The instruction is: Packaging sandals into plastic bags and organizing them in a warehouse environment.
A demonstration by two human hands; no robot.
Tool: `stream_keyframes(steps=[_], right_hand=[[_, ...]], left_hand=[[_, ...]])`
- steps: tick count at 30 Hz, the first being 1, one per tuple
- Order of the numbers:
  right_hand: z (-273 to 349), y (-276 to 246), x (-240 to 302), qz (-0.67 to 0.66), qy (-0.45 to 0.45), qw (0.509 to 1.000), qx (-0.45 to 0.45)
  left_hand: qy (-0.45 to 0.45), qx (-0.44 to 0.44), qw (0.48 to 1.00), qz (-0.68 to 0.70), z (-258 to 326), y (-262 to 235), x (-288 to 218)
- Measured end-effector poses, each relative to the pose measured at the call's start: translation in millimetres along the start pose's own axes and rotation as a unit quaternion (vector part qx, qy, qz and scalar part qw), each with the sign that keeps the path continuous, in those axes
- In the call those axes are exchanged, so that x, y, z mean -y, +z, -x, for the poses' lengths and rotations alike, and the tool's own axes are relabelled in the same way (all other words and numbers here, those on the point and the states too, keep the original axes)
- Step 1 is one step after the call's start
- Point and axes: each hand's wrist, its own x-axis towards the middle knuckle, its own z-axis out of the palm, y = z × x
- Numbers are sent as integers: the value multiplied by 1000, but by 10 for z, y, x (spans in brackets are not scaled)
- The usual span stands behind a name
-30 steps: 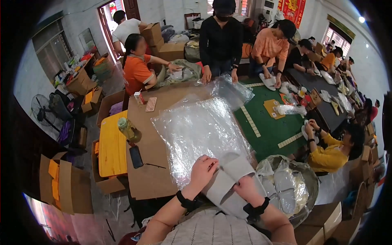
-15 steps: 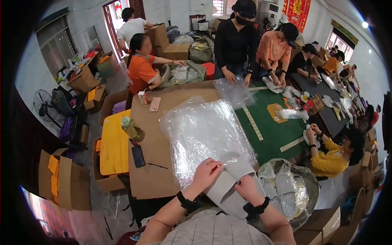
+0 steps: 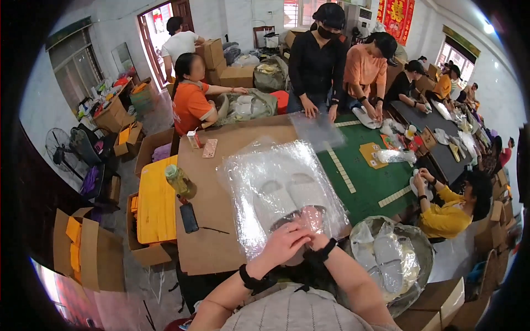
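A pair of light grey slippers (image 3: 282, 197) lies under clear film in a plastic bag (image 3: 248, 182), the top one of a glossy stack on the brown tabletop. My right hand (image 3: 313, 217) is inside the bag at the near end of the slippers, closed on them; the shiny film blurs its fingers. Across the right wrist, at the near edge of the bag, lies my left hand (image 3: 288, 239) with its fingers together, pinching the film. Both wrists carry black bands.
At my right stands a lined sack (image 3: 381, 254) of wrapped slippers. A green bottle (image 3: 180, 181), a dark phone (image 3: 188, 218) and a pink phone (image 3: 210, 148) lie leftward. Beyond them is a yellow-covered box (image 3: 157, 201). Several co-workers surround the tables, one handling film opposite.
The slippers have gone from my hands above the stack into the bag, pushed away from me. My right hand has gone in with them; my left hand has moved down and nearer.
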Motion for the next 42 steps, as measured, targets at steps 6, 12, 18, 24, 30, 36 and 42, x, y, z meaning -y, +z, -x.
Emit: stream_keyframes(steps=[6,12,18,24,30,36,42], right_hand=[[-629,68,298,-14,83,996,6],[-980,206,386,31,174,982,-70],[87,-219,632,-41,-35,995,-84],[519,-1181,524,-104,-28,994,-32],[98,-1147,216,36,-135,985,97],[446,-1093,-158,-17,-91,991,98],[484,-1321,-302,-67,-9,996,63]], left_hand=[[-6,23,1000,-13,126,-301,116],[-49,4,996,-68,255,-532,366],[-117,-68,989,-55,424,-750,447],[-122,-51,977,-167,360,-763,693],[-5,126,962,-242,221,-468,891],[-51,98,977,-182,560,-671,852],[-138,-77,965,-207,1054,-876,799]])
